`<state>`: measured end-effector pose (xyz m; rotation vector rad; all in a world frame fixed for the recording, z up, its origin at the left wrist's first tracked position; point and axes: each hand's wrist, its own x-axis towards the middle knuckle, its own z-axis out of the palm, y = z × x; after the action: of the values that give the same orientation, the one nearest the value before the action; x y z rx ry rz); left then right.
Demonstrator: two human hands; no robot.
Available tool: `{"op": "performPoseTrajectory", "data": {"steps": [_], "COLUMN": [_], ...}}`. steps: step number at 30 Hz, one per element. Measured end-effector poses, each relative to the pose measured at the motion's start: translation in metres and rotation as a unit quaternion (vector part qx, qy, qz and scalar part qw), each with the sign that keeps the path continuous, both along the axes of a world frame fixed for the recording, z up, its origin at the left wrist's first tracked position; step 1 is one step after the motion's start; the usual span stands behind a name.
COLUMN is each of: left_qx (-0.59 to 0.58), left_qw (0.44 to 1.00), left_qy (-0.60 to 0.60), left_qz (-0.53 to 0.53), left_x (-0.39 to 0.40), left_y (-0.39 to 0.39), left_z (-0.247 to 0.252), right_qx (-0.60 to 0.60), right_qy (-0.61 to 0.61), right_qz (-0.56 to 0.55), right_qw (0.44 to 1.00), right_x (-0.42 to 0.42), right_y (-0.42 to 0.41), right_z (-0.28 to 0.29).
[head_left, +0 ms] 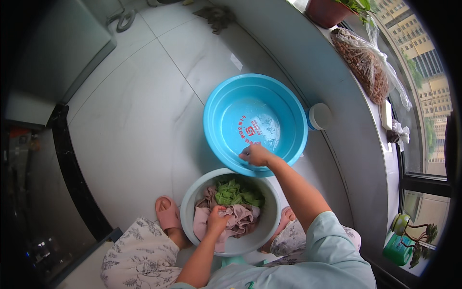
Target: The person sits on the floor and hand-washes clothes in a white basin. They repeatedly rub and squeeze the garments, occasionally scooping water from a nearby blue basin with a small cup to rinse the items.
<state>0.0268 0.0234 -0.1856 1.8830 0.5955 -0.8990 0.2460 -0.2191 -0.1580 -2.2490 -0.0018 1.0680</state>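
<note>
A pale grey-green plastic basin (187, 202) stands between my feet, holding wet-looking pink cloth (202, 220) and a bunched green cloth (234, 193). My left hand (218, 219) grips a fold of the pink cloth inside it. Just beyond, a larger bright blue plastic basin (220, 119) has red printing and a little water on its bottom. My right hand (256, 154) is over the near side of the blue basin, its fingers curled; whether they hold anything small cannot be told.
A white-lidded tub (320, 116) stands on the floor right of the blue basin. A low wall and sill run along the right, with a potted plant (326, 12), a plastic bag of brown nuts or beans (361, 61) and a green container (397, 249). A grey cabinet (61, 47) is at left.
</note>
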Motion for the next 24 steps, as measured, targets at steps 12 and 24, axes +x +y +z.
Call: {"op": "performPoseTrajectory", "data": {"steps": [12, 24], "left_qx": [0.051, 0.053], "left_qw": [0.994, 0.991], "left_qy": [0.092, 0.123], "left_qz": [-0.014, -0.015], "left_x": [0.009, 0.013], "left_y": [-0.002, -0.003], "left_z": [0.001, -0.003], "right_qx": [-0.214, -0.304], "right_qy": [-0.082, -0.100], "right_qz": [-0.118, -0.181], "right_qw": [0.966, 0.930], "right_x": [0.104, 0.105], "right_y": [0.017, 0.035], "right_z": [-0.035, -0.055]}}
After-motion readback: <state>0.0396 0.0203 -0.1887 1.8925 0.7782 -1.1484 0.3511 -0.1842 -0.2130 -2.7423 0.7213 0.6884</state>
